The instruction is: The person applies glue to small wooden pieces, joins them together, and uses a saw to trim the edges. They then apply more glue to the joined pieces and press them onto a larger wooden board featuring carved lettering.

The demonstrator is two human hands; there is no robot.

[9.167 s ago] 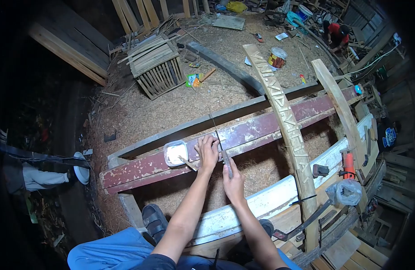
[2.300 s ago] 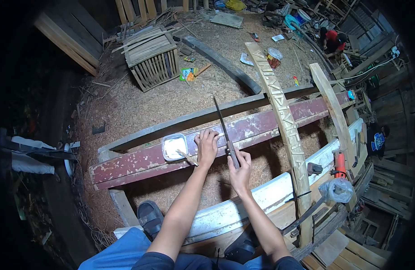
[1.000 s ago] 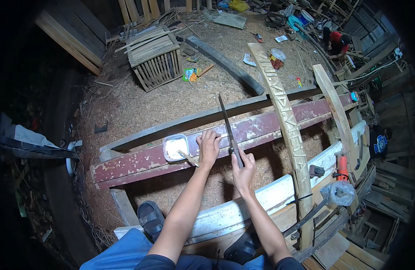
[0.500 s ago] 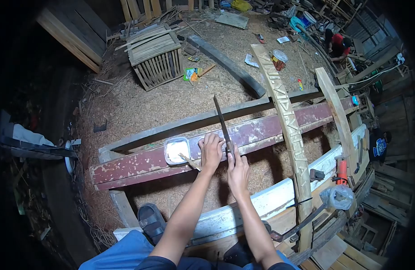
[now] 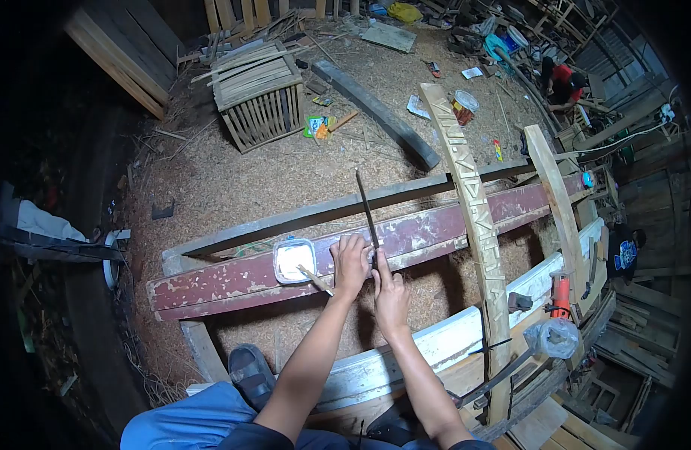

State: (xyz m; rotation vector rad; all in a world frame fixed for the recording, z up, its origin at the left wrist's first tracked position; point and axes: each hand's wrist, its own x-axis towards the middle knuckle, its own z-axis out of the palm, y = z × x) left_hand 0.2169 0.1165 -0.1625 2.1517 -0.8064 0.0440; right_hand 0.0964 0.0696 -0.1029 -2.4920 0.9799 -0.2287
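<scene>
My right hand (image 5: 392,300) is closed around the handle of a long knife (image 5: 367,206). Its dark, narrow blade points away from me across the maroon plank (image 5: 218,283). Close beside the blade, my left hand (image 5: 350,264) rests on the plank with its fingers bent; whatever they hold, if anything, is hidden. Just left of that hand stands a clear square tub (image 5: 281,276) with white contents. A wooden stick (image 5: 315,280) leans out of the tub towards my left wrist.
A carved wooden board (image 5: 476,225) and a plain curved board (image 5: 557,187) lie across the plank on the right. An orange-handled tool (image 5: 560,294) and a plastic bag (image 5: 557,337) lie nearby. Beyond are a slatted crate (image 5: 261,97) and a dark beam (image 5: 375,112). Another person (image 5: 563,84) crouches far right.
My right hand has shifted slightly left, and the knife has turned, so its blade looks narrower. My left hand stays in about the same place on the plank.
</scene>
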